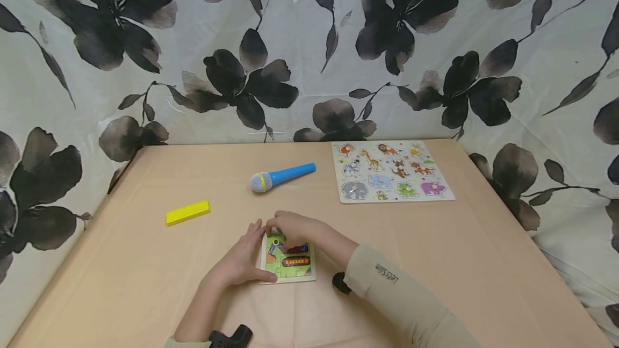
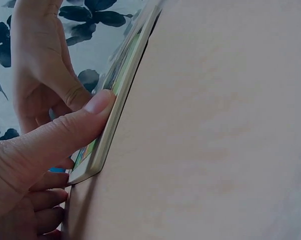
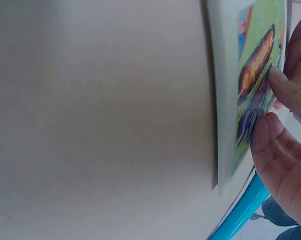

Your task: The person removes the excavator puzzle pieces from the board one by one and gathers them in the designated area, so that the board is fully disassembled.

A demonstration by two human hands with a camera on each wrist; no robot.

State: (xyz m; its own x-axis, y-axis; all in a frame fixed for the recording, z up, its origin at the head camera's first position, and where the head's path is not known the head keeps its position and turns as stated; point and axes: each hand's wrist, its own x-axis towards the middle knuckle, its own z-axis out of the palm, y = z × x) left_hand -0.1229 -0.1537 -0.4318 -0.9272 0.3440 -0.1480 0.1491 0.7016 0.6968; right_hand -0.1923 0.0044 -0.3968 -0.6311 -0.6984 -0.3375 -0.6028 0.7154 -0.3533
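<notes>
A small framed jigsaw puzzle with a green picture of a digger lies flat on the table, near its middle. My left hand holds it at the left side, its thumb over the lower edge and fingers up along the side. In the left wrist view that thumb presses on the frame. My right hand reaches over the upper part with curled fingers and grips there. Its fingertips touch the picture in the right wrist view. Whether a loose piece is between them is hidden.
A blue toy microphone lies beyond the hands. To the left is a yellow block. An animal puzzle board lies at the back right of the wooden table. Flowered cloth hangs behind.
</notes>
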